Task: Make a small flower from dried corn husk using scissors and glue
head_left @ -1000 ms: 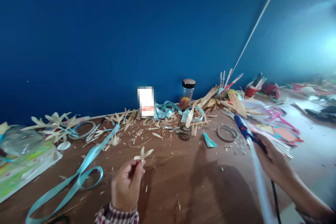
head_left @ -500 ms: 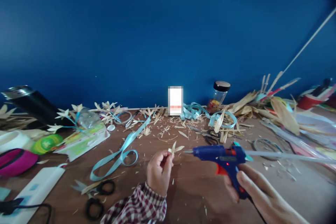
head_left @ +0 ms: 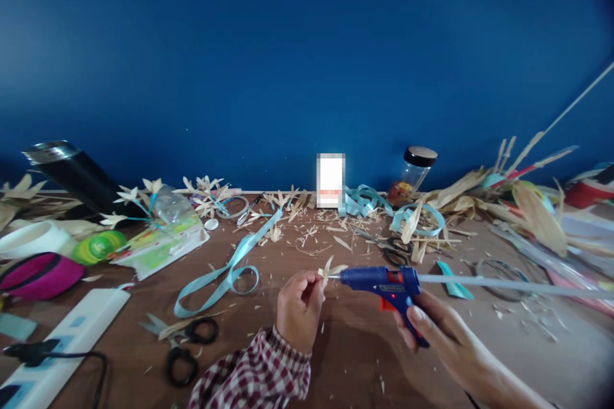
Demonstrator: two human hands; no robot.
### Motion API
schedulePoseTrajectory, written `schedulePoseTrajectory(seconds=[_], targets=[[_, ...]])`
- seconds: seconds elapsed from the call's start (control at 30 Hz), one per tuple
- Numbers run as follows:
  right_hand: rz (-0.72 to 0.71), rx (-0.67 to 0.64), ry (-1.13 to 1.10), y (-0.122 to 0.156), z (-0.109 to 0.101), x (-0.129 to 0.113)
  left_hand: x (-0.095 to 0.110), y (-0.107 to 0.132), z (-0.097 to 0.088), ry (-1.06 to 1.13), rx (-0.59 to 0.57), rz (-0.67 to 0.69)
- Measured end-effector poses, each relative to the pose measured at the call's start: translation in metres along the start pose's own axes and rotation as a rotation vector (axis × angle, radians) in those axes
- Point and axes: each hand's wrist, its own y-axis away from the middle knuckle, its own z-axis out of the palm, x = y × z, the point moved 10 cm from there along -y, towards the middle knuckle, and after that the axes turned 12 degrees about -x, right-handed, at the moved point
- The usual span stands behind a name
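Observation:
My left hand (head_left: 300, 308) is closed in a pinch on a small pale husk flower (head_left: 330, 268), held upright above the brown table (head_left: 345, 358). My right hand (head_left: 434, 332) grips the handle of a blue and orange glue gun (head_left: 384, 284). The gun's nozzle points left and its tip touches or nearly touches the husk flower. A long clear glue stick (head_left: 503, 284) juts out of the gun's back toward the right.
A light blue ribbon (head_left: 230, 271) loops left of my hands. Black scissors (head_left: 185, 348) and a white power strip (head_left: 62, 345) lie at the near left. Husk scraps, more scissors (head_left: 391, 249), a jar (head_left: 412, 172) and dried husks (head_left: 480, 195) line the blue wall.
My right hand swung the glue gun from the right side round to the left, bringing its nozzle up to the husk flower. The view also turned left.

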Motion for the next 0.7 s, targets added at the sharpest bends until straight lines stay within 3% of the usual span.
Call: schedulePoseTrajectory(seconds=[0.2,0.4,0.53,0.7], targets=[[0.002,0.001,0.075,-0.001,0.001,0.011,-0.001,0.002,0.003,0.028,-0.028,-0.001],[0.099,0.156,0.154,0.009,-0.012,0.02,0.0,0.001,-0.001,-0.03,-0.018,-0.036],[0.074,0.117,0.232,0.009,-0.006,0.004,0.002,0.0,-0.001,-0.051,-0.01,-0.045],[0.002,0.316,0.186,0.017,-0.013,-0.007,0.004,0.001,-0.001,-0.004,0.021,-0.035]])
